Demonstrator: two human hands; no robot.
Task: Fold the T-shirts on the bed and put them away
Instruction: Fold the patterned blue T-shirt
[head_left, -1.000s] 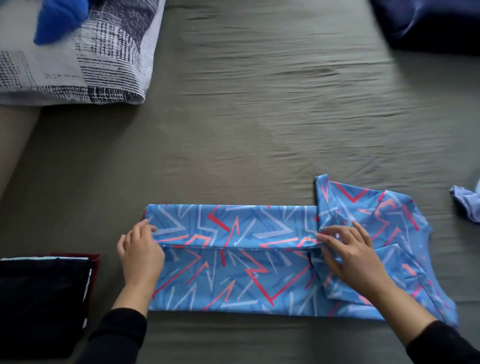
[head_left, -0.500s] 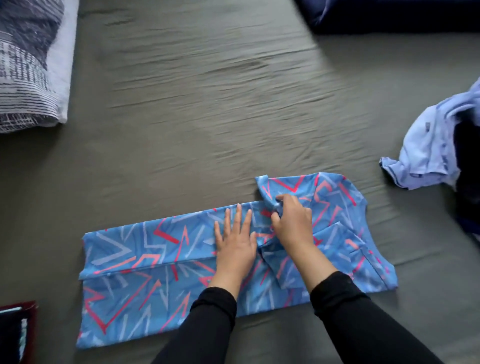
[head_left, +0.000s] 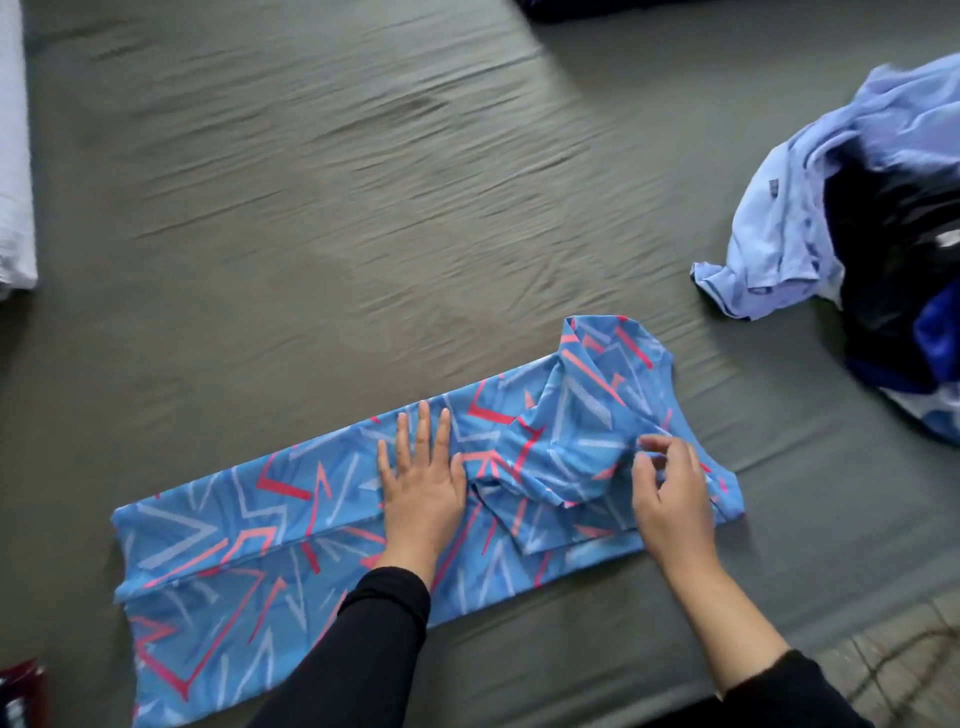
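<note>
Patterned T-shirt (head_left: 249, 551) spread half-folded on the bed (head_left: 363, 208): thin, limp, probably slippery. Left hand (head_left: 422, 493) pressing flat, fingers straight. Right hand (head_left: 670, 499) fingers curled, pinching sleeve cloth. Best gripped at folded edges.

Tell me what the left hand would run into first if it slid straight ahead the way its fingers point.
The left hand lies flat on the patterned T-shirt, fingers pointing away from the person. Sliding on, it would likely cross the shirt's far folded edge, then meet only bare grey bedsheet; that line looks free.
</note>
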